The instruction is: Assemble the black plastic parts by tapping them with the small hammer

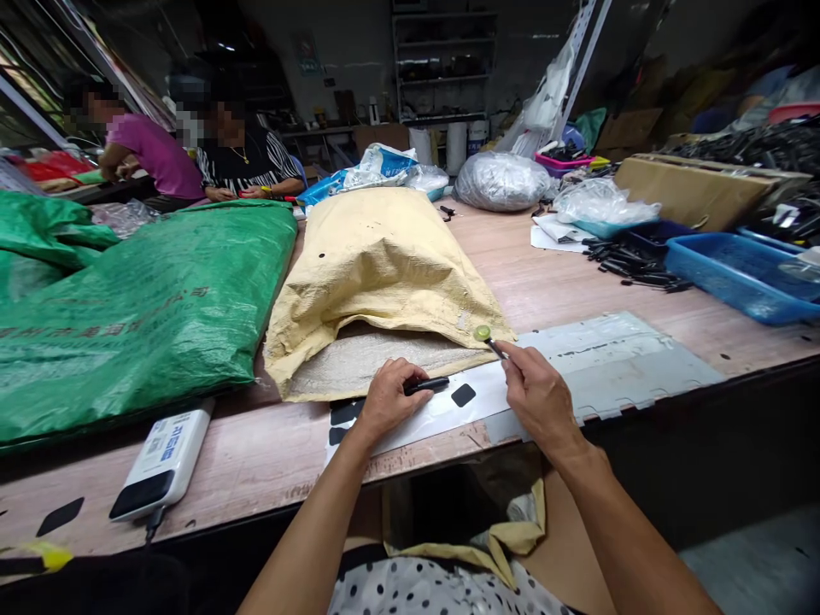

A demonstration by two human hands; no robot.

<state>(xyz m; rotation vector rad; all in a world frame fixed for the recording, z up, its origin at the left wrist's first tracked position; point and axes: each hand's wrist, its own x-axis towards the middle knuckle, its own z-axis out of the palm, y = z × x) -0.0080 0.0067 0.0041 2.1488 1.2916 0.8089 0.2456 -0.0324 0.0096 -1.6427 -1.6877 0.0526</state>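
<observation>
Near the middle of the frame, the left hand (389, 398) pinches a slim black object (428, 386) between thumb and fingers, above a white sheet (490, 383). Right of centre, the right hand (539, 395) has its fingers curled around the dark handle of a tool with a round yellow-green head (483, 334). A black rounded square (463, 395) lies on the sheet between the hands; an open-mouthed yellow sack (384, 248) lies just above.

The left hand (392, 398) hides part of a black rod (436, 383); the view's left edge crops the green sack (141, 307).
</observation>
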